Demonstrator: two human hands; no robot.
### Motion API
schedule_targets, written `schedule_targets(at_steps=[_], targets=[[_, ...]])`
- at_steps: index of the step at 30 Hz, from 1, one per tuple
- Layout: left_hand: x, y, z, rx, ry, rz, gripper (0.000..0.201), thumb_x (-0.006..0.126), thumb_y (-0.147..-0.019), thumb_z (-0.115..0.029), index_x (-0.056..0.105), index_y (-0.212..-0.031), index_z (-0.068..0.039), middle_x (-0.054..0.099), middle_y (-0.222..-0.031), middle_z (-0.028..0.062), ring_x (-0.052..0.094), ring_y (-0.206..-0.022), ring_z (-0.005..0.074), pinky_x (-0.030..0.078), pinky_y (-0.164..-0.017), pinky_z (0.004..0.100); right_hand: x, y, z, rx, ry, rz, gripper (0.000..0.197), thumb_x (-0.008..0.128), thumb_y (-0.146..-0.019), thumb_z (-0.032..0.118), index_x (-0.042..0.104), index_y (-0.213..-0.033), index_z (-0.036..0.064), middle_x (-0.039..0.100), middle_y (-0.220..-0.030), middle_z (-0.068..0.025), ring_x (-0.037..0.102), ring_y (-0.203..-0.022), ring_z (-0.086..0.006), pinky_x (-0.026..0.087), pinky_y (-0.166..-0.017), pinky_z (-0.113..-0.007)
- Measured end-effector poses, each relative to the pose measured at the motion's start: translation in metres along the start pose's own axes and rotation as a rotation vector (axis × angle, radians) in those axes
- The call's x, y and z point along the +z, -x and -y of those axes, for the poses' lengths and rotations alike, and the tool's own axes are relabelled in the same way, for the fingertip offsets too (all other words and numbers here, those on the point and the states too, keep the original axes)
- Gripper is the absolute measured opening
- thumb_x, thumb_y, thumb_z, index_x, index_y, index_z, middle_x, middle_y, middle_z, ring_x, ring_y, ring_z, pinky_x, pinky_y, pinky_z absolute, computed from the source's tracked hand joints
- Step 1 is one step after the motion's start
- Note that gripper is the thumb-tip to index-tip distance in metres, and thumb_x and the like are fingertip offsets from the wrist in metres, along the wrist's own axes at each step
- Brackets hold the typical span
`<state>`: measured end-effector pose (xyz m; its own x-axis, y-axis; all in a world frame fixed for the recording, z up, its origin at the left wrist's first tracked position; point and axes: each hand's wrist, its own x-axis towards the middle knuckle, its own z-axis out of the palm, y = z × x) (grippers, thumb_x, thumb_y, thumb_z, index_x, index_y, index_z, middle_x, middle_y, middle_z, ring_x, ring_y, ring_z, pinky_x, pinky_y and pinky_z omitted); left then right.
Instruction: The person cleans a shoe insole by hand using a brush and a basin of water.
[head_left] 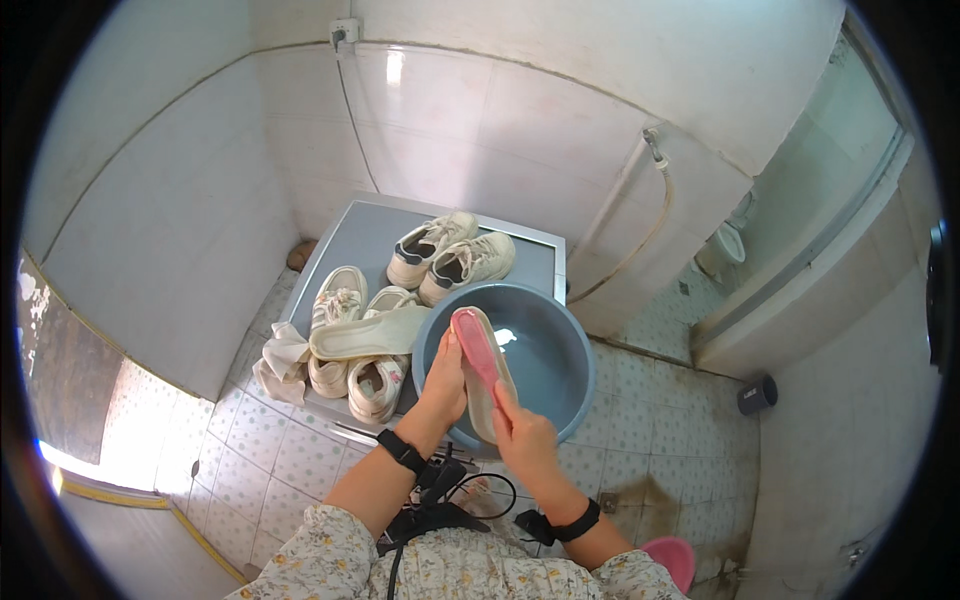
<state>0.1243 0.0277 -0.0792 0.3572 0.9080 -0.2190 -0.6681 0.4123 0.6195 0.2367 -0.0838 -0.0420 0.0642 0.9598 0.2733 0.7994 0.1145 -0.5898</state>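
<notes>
Over the grey-blue basin [550,400], my left hand [446,380] is closed on the edge of a whitish insole [480,418], held tilted lengthwise. My right hand [527,440] grips the narrow end of a pink brush [478,345], whose broad head lies flat against the insole's upper half. The bristles are hidden. Water with a bright reflection shows in the basin. Left of the basin, a second insole [368,335] lies across a pair of white sneakers [372,388], and another pair of white sneakers with dark heels [440,262] stands behind.
Everything rests on a grey-topped appliance [350,240] against the tiled wall. A white cloth [285,360] hangs at its left edge. A tap with a hose [660,180] is on the wall. On the floor at right are a dark bin [757,394] and a pink basin [672,560].
</notes>
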Motion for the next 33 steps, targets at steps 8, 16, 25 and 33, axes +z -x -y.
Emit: schedule_targets(at_steps=[8,16,25,33], targets=[[-0.007,-0.005,0.007,0.075,-0.035,-0.009,0.041,0.032,-0.103,-0.027,0.034,-0.140,-0.010,0.046,-0.132,0.0055,0.046,-0.120,0.0188,0.040,-0.101,0.0348,0.005,0.007,0.000,0.012,-0.038,0.003,0.039,0.058,-0.087,0.020,0.057,-0.126,0.0127,0.063,-0.074,-0.0199,0.062,-0.064,-0.0385,0.048,-0.057,-0.045],[-0.005,-0.005,0.005,0.008,0.000,-0.035,0.038,0.032,-0.103,-0.026,0.034,-0.139,-0.011,0.049,-0.128,0.0069,0.049,-0.116,0.0190,0.043,-0.099,0.0356,-0.044,-0.015,-0.034,0.248,0.233,0.031,0.031,0.057,-0.086,0.022,0.063,-0.116,0.0187,0.065,-0.077,-0.0189,0.063,-0.069,-0.0386,0.049,-0.061,-0.048],[-0.012,-0.010,0.009,0.024,0.059,-0.084,0.037,0.030,-0.104,-0.026,0.035,-0.137,-0.011,0.047,-0.130,0.0062,0.049,-0.116,0.0201,0.041,-0.100,0.0356,-0.044,-0.026,-0.041,0.203,0.290,0.133,0.030,0.060,-0.085,0.020,0.065,-0.113,0.0149,0.066,-0.075,-0.0155,0.064,-0.070,-0.0349,0.051,-0.063,-0.041],[-0.007,-0.006,0.008,0.004,0.020,-0.051,0.037,0.030,-0.104,-0.027,0.039,-0.134,-0.010,0.050,-0.128,0.0069,0.049,-0.117,0.0203,0.040,-0.101,0.0355,-0.032,-0.007,-0.004,0.100,0.033,0.038,0.038,0.062,-0.084,0.018,0.060,-0.122,0.0116,0.064,-0.080,-0.0200,0.064,-0.071,-0.0354,0.050,-0.063,-0.038]])
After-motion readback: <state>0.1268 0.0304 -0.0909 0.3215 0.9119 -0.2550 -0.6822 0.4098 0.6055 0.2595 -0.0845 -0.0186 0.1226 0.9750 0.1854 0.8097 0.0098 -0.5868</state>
